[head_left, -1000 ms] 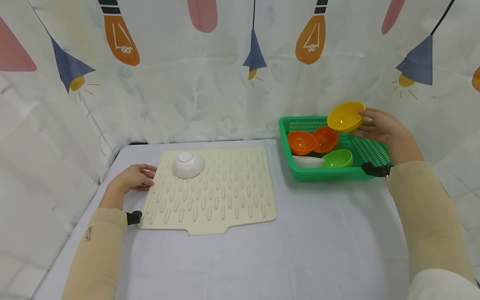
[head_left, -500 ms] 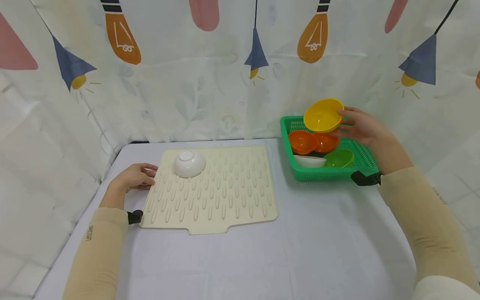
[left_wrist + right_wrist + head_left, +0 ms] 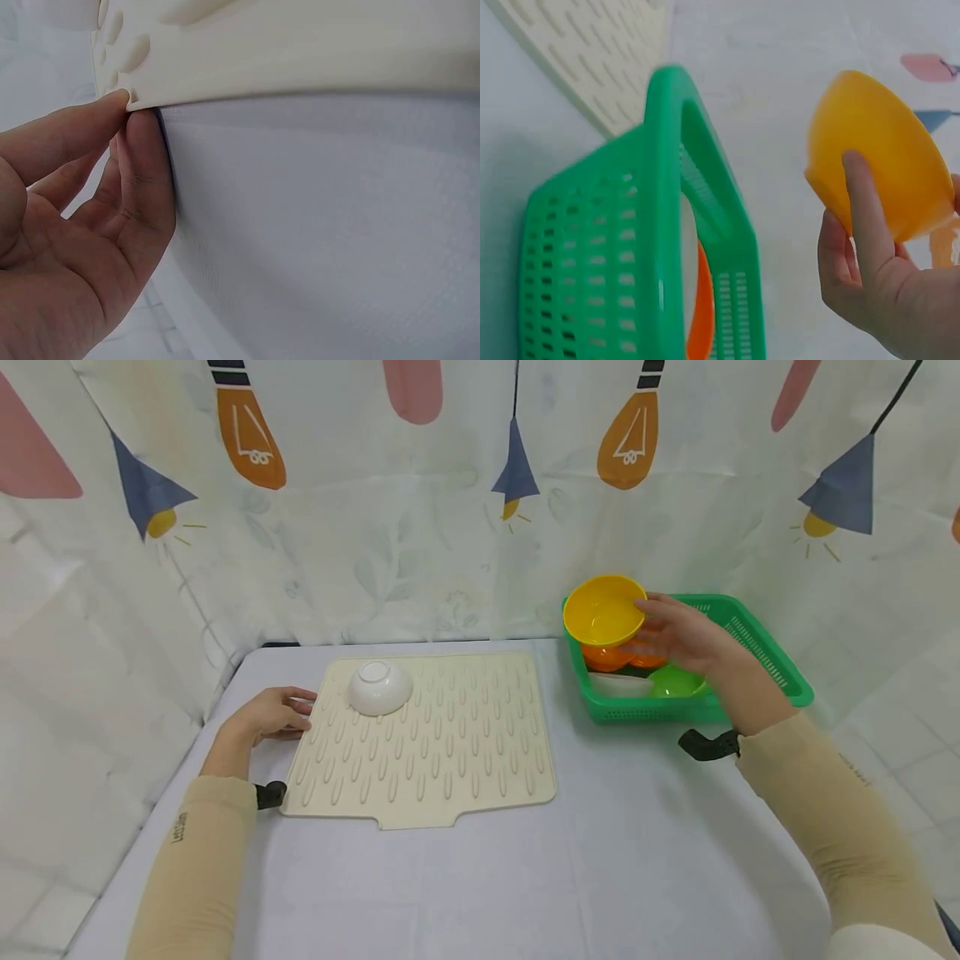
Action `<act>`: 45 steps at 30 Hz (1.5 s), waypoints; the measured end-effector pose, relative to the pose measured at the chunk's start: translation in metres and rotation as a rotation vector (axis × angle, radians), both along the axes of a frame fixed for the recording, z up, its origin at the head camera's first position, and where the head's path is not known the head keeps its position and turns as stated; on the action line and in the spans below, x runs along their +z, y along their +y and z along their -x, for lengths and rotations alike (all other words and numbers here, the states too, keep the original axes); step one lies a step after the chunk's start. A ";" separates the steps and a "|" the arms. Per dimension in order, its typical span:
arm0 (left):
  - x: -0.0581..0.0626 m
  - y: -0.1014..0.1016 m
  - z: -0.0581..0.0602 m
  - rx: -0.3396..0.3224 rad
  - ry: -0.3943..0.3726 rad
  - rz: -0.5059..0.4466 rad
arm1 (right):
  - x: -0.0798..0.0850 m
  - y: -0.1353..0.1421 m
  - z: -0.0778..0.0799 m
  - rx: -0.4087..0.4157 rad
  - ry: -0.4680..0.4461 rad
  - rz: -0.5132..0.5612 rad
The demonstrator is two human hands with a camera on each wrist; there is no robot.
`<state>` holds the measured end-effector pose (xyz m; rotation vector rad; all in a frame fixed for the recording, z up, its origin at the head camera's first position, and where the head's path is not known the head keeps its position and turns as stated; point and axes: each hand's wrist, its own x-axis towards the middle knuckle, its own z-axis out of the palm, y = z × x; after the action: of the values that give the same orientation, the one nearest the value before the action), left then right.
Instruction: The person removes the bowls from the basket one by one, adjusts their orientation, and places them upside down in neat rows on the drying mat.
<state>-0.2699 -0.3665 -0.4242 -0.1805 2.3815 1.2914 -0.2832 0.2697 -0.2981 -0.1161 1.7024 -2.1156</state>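
A yellow bowl [image 3: 603,610] is held up by my right hand [image 3: 686,639], its hollow side facing the head camera. Thumb and fingers grip it near the rim, as the right wrist view also shows on the yellow bowl [image 3: 874,161]. It hangs over the left part of a green basket [image 3: 765,647]. At the far left, my left hand [image 3: 273,714] pinches the left edge of a cream drying mat [image 3: 442,735]; in the left wrist view the thumb and a finger meet at the mat's edge [image 3: 300,71]. A white bowl [image 3: 380,687] rests upside down on the mat.
Inside the basket lie orange bowls [image 3: 602,658], a white bowl [image 3: 618,685] and a green bowl [image 3: 675,682], partly covered by the yellow bowl and right hand. A patterned curtain [image 3: 450,543] hangs along the table's back edge. White cloth [image 3: 510,885] covers the table.
My right hand has carried the yellow bowl leftward, from above the middle of the basket to its left end, lastly a little lower. The left hand stays at the mat's edge.
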 end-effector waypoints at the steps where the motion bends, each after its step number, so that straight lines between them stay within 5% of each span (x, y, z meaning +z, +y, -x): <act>1: 0.000 0.000 0.000 0.000 -0.001 0.003 | -0.002 -0.003 -0.001 0.012 0.004 0.009; 15: 0.001 0.001 -0.002 0.006 0.001 0.016 | -0.027 -0.048 -0.026 0.111 -0.047 0.108; 33: -0.002 0.001 -0.004 0.016 -0.003 0.010 | -0.060 -0.097 -0.037 0.222 -0.063 0.052; 45: -0.001 0.002 -0.004 0.005 0.015 0.005 | -0.078 -0.115 -0.040 0.204 -0.137 -0.023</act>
<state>-0.2660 -0.3648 -0.4248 -0.1789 2.3986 1.2932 -0.2429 0.1550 -0.3758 -0.1294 1.5644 -1.9102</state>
